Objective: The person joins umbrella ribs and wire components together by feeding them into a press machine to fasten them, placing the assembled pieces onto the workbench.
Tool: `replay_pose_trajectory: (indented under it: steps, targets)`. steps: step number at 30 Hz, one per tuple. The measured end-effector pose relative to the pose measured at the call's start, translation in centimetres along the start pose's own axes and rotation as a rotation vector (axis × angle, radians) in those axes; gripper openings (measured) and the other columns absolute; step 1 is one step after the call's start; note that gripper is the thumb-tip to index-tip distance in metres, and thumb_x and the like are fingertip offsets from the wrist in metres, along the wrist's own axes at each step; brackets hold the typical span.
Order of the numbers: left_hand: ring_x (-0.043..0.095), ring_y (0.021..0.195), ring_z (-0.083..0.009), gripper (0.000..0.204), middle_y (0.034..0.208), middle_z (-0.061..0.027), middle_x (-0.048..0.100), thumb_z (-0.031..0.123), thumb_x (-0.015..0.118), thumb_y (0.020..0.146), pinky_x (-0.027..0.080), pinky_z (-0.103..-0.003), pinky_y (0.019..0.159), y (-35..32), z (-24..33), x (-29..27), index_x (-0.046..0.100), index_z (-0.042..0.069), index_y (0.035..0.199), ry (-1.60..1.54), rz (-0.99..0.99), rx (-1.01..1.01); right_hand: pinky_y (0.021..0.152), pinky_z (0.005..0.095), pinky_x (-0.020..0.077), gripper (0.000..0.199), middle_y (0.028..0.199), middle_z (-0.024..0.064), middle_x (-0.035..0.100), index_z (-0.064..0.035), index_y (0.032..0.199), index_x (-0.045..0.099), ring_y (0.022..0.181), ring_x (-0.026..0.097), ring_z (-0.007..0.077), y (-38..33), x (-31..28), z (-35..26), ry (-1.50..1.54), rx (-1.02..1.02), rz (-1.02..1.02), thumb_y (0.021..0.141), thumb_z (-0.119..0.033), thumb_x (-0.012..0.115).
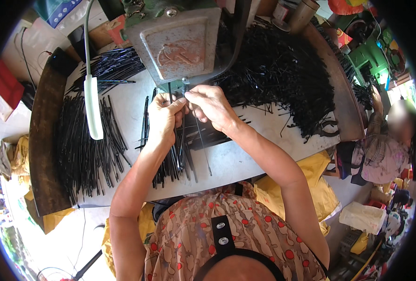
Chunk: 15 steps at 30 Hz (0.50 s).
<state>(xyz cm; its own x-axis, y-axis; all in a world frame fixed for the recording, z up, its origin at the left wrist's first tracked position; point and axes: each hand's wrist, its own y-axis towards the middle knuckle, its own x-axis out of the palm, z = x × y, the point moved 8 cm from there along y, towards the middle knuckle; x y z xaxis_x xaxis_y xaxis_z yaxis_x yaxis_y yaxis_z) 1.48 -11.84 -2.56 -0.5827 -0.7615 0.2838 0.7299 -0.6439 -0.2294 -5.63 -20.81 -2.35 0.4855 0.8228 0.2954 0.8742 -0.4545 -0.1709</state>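
Observation:
Below the front plate of a green and grey machine [180, 49], both hands work close together. My left hand [163, 114] is closed, its thumb and fingers pinching a thin black rod [170, 89] that stands up toward the machine. My right hand [210, 105] is closed too, fingertips pressed together beside the left thumb at small jointed ends of thin rods. Another slim rod [203, 143] slants down from between the hands to the table. The fingers hide exactly where the pieces meet. More black rods [170, 161] lie under my left wrist.
Bundles of black rods [84, 150] cover the left of the metal table [238, 161]; a big tangled heap [283, 75] fills the right. A white lamp [92, 107] hangs at left. Wooden rims [46, 140] edge the table. Yellow sacks [301, 185] lie below. Another person [381, 154] sits far right.

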Motion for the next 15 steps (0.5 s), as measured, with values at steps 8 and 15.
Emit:
replay_pose_trajectory:
  steps: [8, 15]
  targets:
    - [0.040, 0.040, -0.0066, 0.015, 0.055, -0.0055, 0.052, 0.003, 0.061, 0.074, 0.028, -0.021, 0.035, -1.1, 2.2, 0.2, 0.047, 0.003, 0.070, 0.059, -0.052, -0.068, 0.038, 0.0192, 0.0410, 0.024, 0.070, 0.0053, 0.057, 0.0012, 0.086, 0.057, 0.049, 0.052, 0.0077, -1.0, -0.9, 0.6, -0.009, 0.119, 0.038, 0.086, -0.022, 0.053]
    - [0.053, 0.048, -0.0159, 0.027, 0.066, -0.0115, 0.059, 0.013, 0.067, 0.070, 0.043, -0.027, 0.044, 0.2, 6.8, -10.1, 0.051, -0.003, 0.086, 0.946, 0.158, 0.176, 0.040, 0.0178, 0.0390, 0.020, 0.071, 0.0039, 0.052, 0.0010, 0.089, 0.056, 0.051, 0.050, 0.0073, -1.5, -2.2, -0.1, -0.006, 0.090, 0.033, 0.088, -0.018, 0.051]
